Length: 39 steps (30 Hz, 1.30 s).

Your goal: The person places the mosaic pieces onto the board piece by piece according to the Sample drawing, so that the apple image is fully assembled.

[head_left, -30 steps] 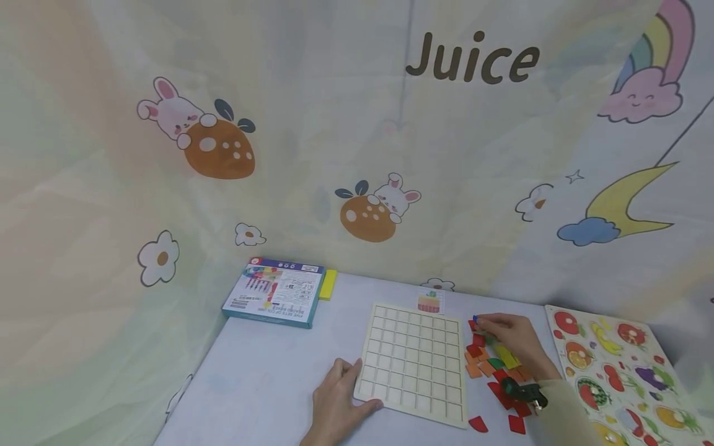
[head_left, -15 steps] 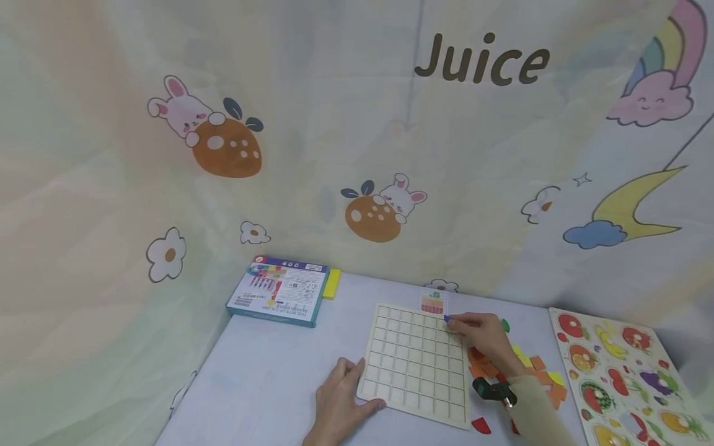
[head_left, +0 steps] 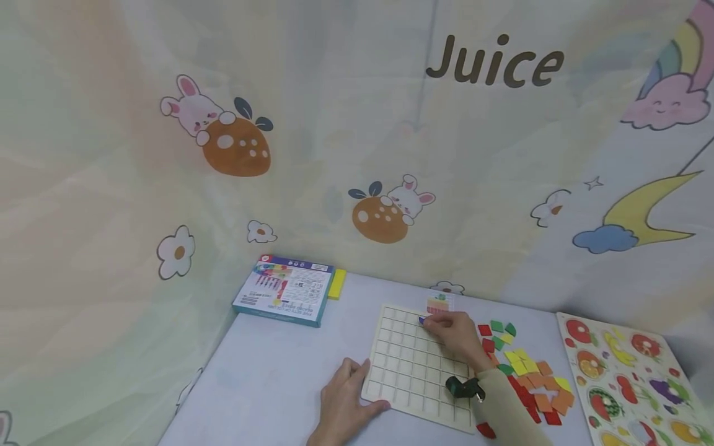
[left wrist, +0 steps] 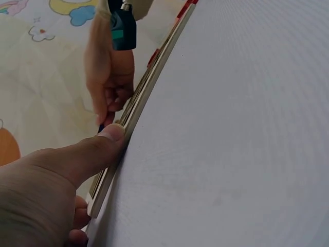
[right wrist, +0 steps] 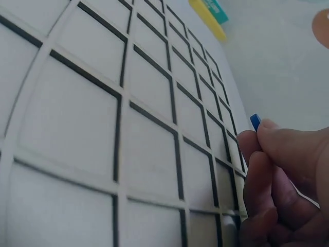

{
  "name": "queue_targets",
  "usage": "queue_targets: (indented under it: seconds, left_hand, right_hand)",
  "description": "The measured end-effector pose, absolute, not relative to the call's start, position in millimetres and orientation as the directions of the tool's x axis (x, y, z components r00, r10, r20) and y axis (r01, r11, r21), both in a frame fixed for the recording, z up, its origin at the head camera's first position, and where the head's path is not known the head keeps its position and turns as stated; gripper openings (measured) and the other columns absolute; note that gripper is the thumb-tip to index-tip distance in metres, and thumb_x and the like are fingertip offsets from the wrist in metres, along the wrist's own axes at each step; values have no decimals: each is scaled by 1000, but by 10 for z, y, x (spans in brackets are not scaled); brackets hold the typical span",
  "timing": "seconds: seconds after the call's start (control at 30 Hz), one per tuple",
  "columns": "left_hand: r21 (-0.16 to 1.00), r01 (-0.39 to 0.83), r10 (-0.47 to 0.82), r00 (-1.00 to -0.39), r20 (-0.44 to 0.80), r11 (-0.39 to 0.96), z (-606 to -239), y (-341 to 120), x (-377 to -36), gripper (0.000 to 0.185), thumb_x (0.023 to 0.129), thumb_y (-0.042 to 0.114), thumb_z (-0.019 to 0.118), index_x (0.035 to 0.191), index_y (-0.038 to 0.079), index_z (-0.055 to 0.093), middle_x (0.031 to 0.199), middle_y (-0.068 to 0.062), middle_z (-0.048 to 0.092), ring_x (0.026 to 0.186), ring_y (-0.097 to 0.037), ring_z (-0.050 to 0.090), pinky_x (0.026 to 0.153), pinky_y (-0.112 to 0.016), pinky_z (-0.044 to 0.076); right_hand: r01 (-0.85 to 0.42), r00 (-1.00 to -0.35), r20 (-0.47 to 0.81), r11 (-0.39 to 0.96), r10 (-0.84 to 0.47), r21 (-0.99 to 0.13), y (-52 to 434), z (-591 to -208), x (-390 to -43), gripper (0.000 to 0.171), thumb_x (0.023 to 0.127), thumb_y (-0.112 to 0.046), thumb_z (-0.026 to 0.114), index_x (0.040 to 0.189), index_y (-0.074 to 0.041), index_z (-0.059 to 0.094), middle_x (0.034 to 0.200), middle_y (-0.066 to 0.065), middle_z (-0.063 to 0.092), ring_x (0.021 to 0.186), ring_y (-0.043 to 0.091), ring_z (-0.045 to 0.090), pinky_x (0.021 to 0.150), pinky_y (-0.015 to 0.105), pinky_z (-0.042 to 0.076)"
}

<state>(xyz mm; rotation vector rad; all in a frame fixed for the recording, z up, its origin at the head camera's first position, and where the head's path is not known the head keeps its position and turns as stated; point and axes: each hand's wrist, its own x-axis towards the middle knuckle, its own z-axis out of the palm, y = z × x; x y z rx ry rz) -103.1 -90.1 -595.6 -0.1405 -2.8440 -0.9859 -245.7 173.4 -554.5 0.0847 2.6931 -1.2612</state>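
The right hand pinches a small blue tile in a fingertip grip over the grid board's far rows. The left hand lies relaxed, thumb pressing the board's near corner, steadying it on the surface.

The head view looks forward and slightly down from above the near table edge, taking in the whole grid board and much of the backdrop beyond. The left wrist view sits low at the board's near left corner, close, looking along its edge toward the right hand. The right wrist view hovers very near the board's far cells, facing far left. All three share the board.
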Motion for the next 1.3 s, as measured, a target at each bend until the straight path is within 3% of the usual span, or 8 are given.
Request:
queue_targets:
  seconds: [0.27,0.5,0.87,1.3]
  left_hand:
    - [619,127,62,-990,125,775,-5943,-902,-1034,96,68,57,94,144,5,65,101,14,45,83,4,40,68,-17,37]
    - [610,159,69,-983,169,776,-5945,-914,-1023,95,69,58,94,142,4,67,101,13,46,81,4,39,66,-17,36]
    - [625,139,61,-988,145,768,-5944,-903,-1022,96,69,59,93,143,5,65,100,14,45,82,3,39,67,-18,36]
    - [615,146,61,-986,156,775,-5952,-909,-1027,95,69,59,93,142,5,66,100,13,45,81,3,38,67,-17,35]
  right_hand:
    - [0,-996,-67,710,-66,-705,1583,-5601,-2446,13,95,-26,80,100,-15,84,92,1,77,84,18,61,74,34,45]
    - [-27,-997,-34,737,-67,-675,1496,-5618,-2414,9,96,-24,80,99,-16,84,99,-1,77,89,19,60,82,37,47]
    - [-93,-995,32,750,-96,-655,1452,-5626,-2382,7,92,-22,84,95,-15,82,91,-4,74,84,17,57,77,34,44]
    - [-96,-993,18,731,-114,-675,1469,-5659,-2390,8,91,-22,86,97,-19,82,91,-4,73,84,17,57,78,33,47]
